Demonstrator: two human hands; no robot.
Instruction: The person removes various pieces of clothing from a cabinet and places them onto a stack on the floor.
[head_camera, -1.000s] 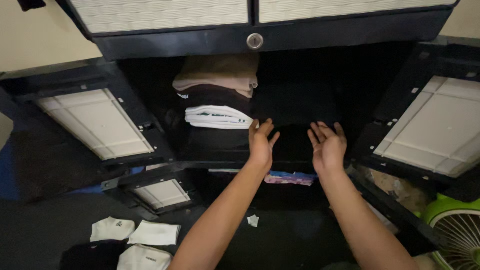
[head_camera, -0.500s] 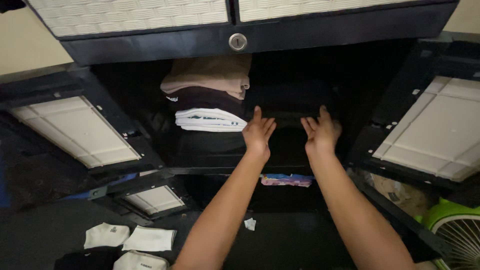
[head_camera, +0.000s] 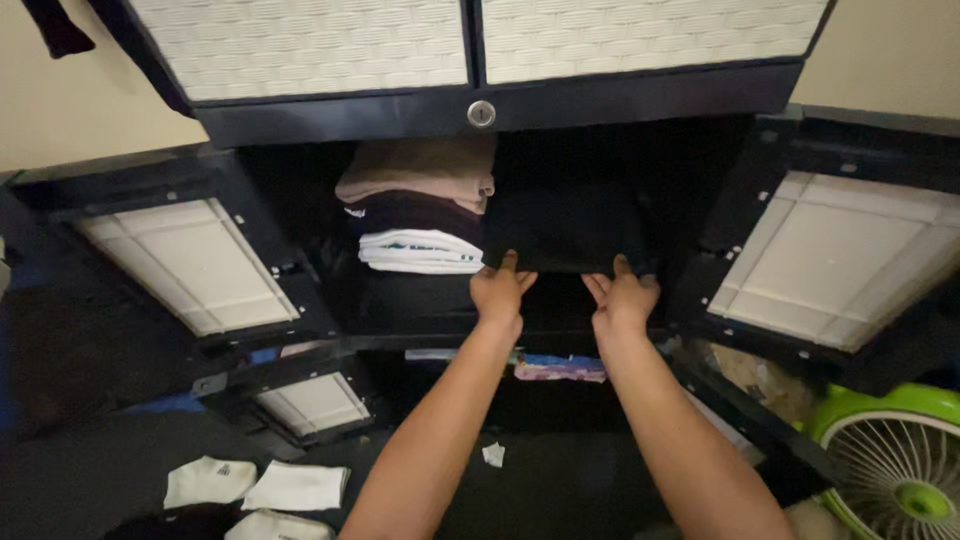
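Both hands, left hand (head_camera: 498, 290) and right hand (head_camera: 622, 298), grip a folded black garment (head_camera: 562, 232) by its front edge. It seems to rest on the shelf (head_camera: 420, 305) beside a clothes stack (head_camera: 420, 205).

Folded clothes stack (head_camera: 420, 215) blocks shelf's left; right side open.

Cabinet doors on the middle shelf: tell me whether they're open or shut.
Open. The left door and right door swing outward, showing their pale inner panels and the folded clothes stack inside, where both hands reach.

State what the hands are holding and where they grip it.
Both the left hand and right hand grip a dark folded garment by its front lower edge, inside the cabinet.
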